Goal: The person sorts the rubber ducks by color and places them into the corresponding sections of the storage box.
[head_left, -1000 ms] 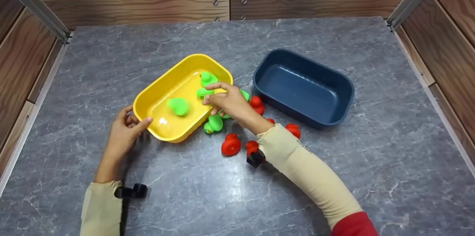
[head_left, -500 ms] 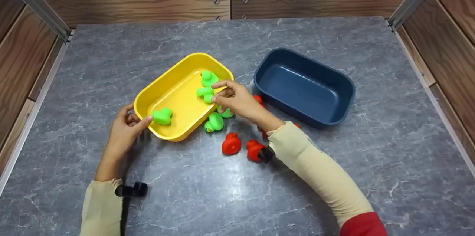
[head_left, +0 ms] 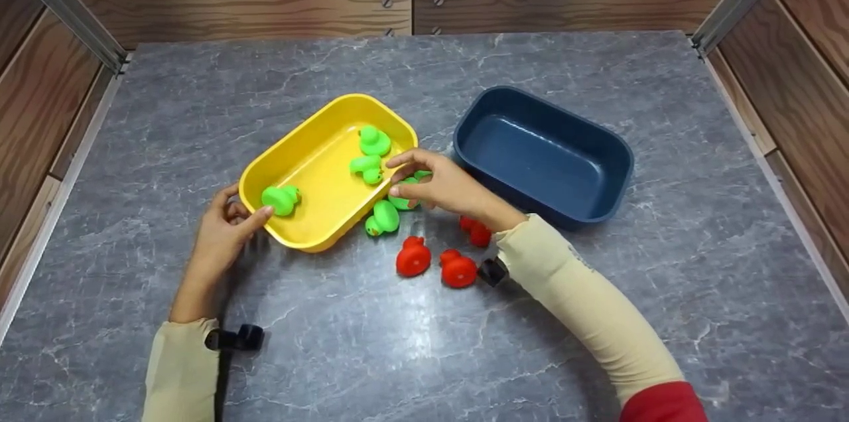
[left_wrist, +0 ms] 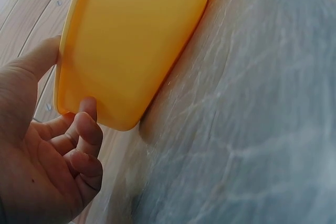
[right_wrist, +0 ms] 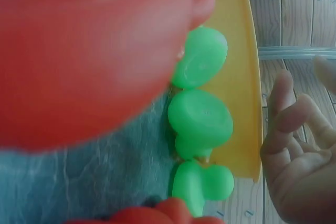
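My left hand grips the near left corner of a yellow tub, its thumb over the rim. In the left wrist view the thumb and fingers hold the tub's wall. Inside lie a green rubber duck near that thumb and two more green ducks towards the right end. Over the tub's right edge hovers my right hand, fingers loosely bent, nothing between them. Below it several green ducks lie against the tub's outer wall, partly hidden by the hand.
A dark blue tub stands to the right with nothing in it. Red rubber ducks lie on the grey marbled table in front, some partly covered by my right arm. Wood-patterned panels border the table.
The green duck in the yellow tub has rolled left to the near left corner. My right hand has drawn back rightwards from over the tub. The left hand stays put.
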`<act>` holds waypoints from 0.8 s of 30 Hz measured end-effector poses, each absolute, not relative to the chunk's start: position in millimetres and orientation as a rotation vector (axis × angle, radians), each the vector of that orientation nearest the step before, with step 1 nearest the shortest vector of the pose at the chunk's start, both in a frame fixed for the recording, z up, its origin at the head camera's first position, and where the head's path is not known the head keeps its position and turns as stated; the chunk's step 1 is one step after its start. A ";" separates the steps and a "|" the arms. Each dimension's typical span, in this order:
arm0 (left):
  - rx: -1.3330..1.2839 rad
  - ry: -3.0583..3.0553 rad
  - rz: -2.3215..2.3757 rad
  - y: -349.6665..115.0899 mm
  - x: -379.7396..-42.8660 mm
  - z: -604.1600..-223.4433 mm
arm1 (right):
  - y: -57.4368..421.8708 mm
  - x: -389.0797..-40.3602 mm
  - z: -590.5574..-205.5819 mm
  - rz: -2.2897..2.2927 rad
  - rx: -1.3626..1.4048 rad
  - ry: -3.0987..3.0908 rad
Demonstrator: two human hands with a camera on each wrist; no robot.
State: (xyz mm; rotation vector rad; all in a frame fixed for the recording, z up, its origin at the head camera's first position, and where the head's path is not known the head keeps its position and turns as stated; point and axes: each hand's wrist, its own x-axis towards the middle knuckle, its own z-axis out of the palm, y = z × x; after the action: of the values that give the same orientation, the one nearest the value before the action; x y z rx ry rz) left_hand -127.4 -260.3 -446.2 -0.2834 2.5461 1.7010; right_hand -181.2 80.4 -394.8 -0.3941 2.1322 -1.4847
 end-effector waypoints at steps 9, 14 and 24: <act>-0.263 2.532 1.748 -260.5 -126.7 -445.7 | 88.2 -180.2 -399.6 -1.303 -0.535 2.107; -0.271 2.536 1.720 -261.2 -127.8 -446.4 | 88.7 -179.7 -400.7 -1.181 -0.588 2.121; -0.272 2.520 1.731 -261.8 -128.2 -446.9 | 84.2 -176.5 -403.0 -1.043 -0.649 2.192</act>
State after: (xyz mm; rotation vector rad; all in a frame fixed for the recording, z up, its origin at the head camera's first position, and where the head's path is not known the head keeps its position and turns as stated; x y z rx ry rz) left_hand -128.2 -261.8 -446.9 -0.2723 2.5199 1.7314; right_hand -176.5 84.2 -403.0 -0.6486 2.1915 -1.0434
